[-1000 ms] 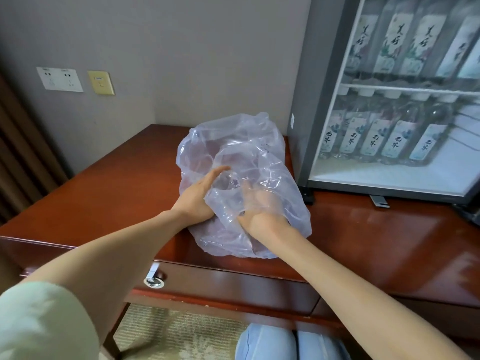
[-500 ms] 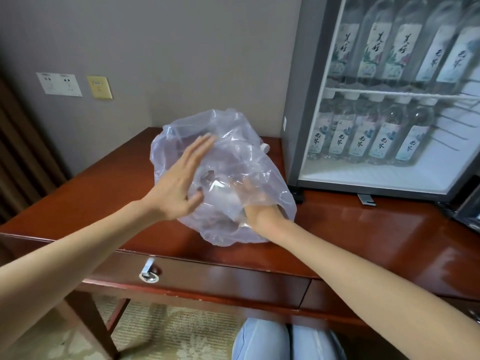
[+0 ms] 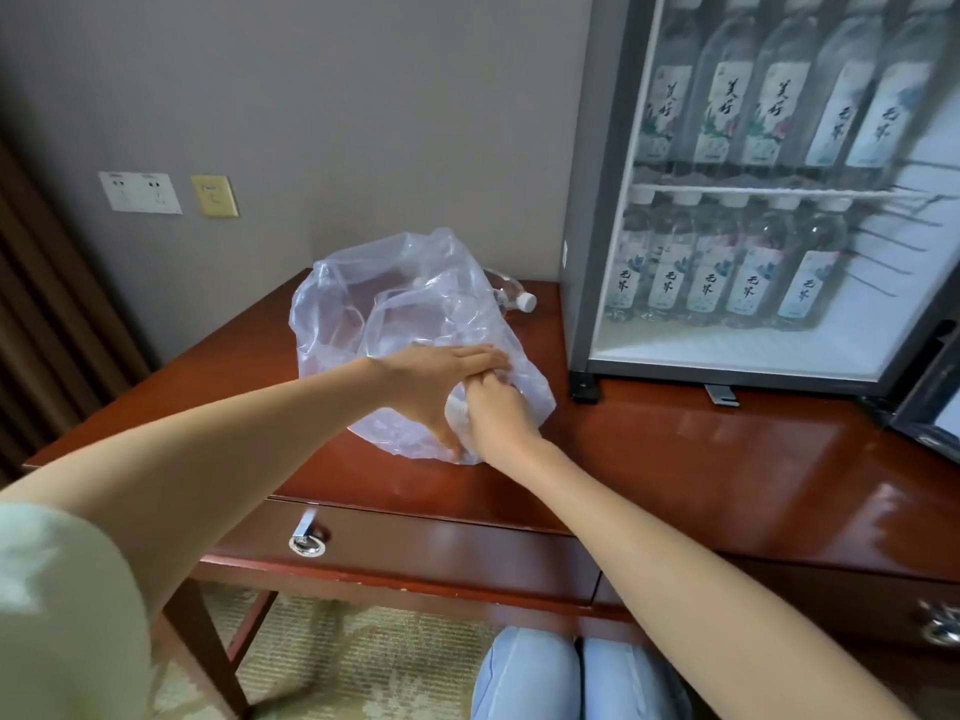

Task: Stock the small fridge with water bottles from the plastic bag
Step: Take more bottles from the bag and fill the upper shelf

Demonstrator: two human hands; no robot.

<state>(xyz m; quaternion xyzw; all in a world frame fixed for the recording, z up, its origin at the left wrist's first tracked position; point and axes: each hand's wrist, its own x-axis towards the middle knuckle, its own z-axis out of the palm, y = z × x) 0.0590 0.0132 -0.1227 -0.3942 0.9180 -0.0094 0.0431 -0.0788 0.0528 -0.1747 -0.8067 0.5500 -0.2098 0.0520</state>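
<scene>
The clear plastic bag (image 3: 405, 324) sits crumpled on the red-brown desk (image 3: 701, 459), left of the small fridge (image 3: 597, 200). My left hand (image 3: 434, 387) lies across the bag's near right side, with its fingers over the plastic and its thumb underneath. My right hand (image 3: 496, 415) touches it, fingers curled into the plastic around something pale that I cannot identify. One water bottle (image 3: 517, 298) with a white cap lies on the desk behind the bag. The fridge stands open with rows of labelled bottles on its upper shelf (image 3: 779, 111) and lower shelf (image 3: 727, 283).
The open fridge door (image 3: 930, 407) juts out at the far right. Wall sockets (image 3: 140, 192) and a yellow plate (image 3: 214, 195) are on the grey wall at left. Desk drawers with metal pulls (image 3: 307, 543) face me, and my knees (image 3: 571, 678) are below the desk's edge.
My left hand has swung from the bag's left side over to its right, meeting my right hand. The bag has flattened and a bottle now shows behind it.
</scene>
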